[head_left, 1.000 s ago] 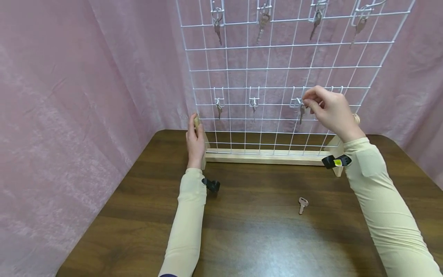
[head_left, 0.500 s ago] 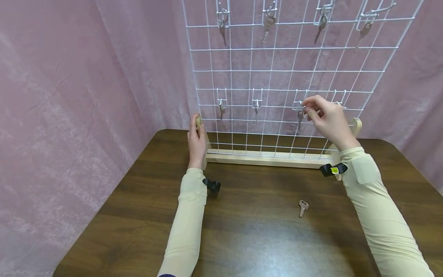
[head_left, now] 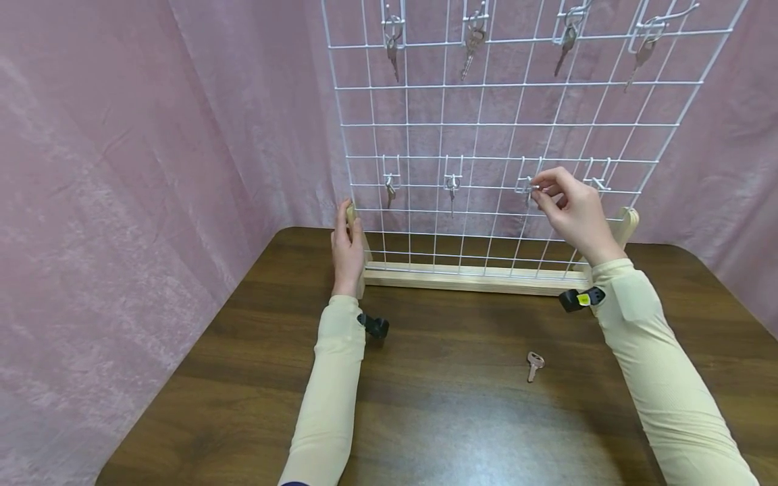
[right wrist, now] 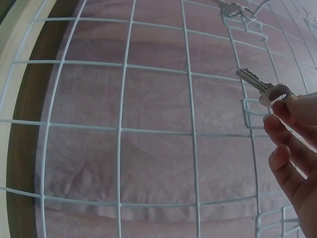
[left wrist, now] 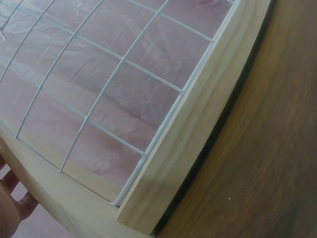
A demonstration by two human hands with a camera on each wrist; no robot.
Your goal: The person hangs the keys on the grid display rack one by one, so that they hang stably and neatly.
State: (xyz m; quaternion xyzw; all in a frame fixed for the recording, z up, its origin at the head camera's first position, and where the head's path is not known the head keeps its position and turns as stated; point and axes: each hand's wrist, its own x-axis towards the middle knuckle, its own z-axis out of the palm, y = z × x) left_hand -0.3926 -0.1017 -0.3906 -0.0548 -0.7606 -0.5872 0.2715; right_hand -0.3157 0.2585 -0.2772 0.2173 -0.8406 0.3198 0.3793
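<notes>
My right hand (head_left: 574,209) pinches a silver key (right wrist: 270,91) between thumb and fingertips at the third hook (head_left: 527,183) of the rack's lower row. In the right wrist view the toothed blade sticks out past the fingers. Whether its ring is on the hook is hidden. At the left end of the white wire grid rack (head_left: 450,124), my left hand (head_left: 346,253) grips the wooden side support (left wrist: 178,129), thumb and fingers on either side of it. A loose key (head_left: 535,366) lies flat on the table in front of the rack.
Keys on rings hang from the upper hooks, among them a key (head_left: 474,44) near the middle. Lower down hang a left key (head_left: 390,192) and a second key (head_left: 452,189). The rightmost lower hook (head_left: 598,184) bears no visible key. The brown table (head_left: 437,351) carries the rack.
My right hand has shifted slightly down and left relative to the rack, uncovering the rightmost lower hook. The key at its fingertips shows less in the head view. My left hand stays on the support.
</notes>
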